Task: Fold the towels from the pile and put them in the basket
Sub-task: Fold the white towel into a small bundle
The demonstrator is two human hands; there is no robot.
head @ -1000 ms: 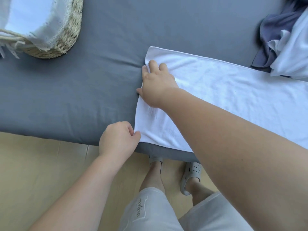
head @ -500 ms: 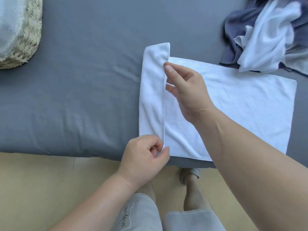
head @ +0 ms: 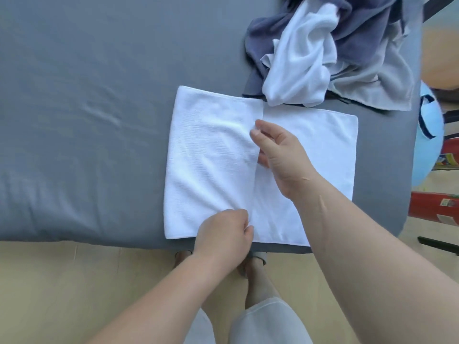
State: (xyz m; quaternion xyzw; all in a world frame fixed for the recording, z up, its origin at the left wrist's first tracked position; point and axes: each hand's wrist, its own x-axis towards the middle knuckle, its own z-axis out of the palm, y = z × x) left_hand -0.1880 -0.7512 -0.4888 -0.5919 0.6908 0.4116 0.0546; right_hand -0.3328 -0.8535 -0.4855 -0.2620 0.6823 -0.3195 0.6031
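Pale wood-look floor (head: 62,281) nearest. At the near edge of the smooth grey sheet (head: 87,95), the left hand (head: 224,232) has its fingers curled, pinching the near corner of the white towel (head: 211,157). The towel is rectangular, of fine-ribbed pile, lying flat with its left portion folded over to mid-width. The right hand (head: 278,150) pinches the flap's free edge further up. Beyond, touching the towel's far edge, a crumpled pile (head: 323,58) of white, blue-grey and light grey towels.
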